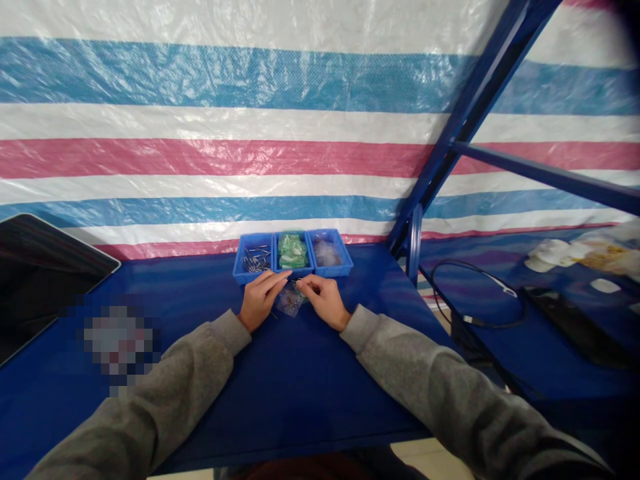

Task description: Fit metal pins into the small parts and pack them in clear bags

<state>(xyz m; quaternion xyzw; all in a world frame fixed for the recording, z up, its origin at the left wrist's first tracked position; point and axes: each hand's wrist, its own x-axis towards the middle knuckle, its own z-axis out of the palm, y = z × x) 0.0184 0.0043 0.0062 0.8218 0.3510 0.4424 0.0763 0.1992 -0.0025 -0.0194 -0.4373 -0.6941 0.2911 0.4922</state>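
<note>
Three blue bins stand side by side at the back of the blue table. The left bin (pixel 239 268) holds several thin metal pieces, the middle bin (pixel 294 273) green packets, and the right bin (pixel 345 269) clear plastic bags. Just in front of them, my left hand (pixel 261 298) and my right hand (pixel 325 299) face each other with fingertips close together. Both hands have their fingers pinched, on something too small to make out. Between and below them lies a small clear bag (pixel 290 301) with brass-coloured bits inside. A thin piece lies beside my left hand.
A dark screen (pixel 40 280) leans at the far left, near a blurred-out patch (pixel 119 339). Blue metal posts (pixel 450 147) rise at the right. Beyond them, another blue table (pixel 500 347) carries a black cable (pixel 493 325), a dark flat object (pixel 575 327) and white items (pixel 550 255).
</note>
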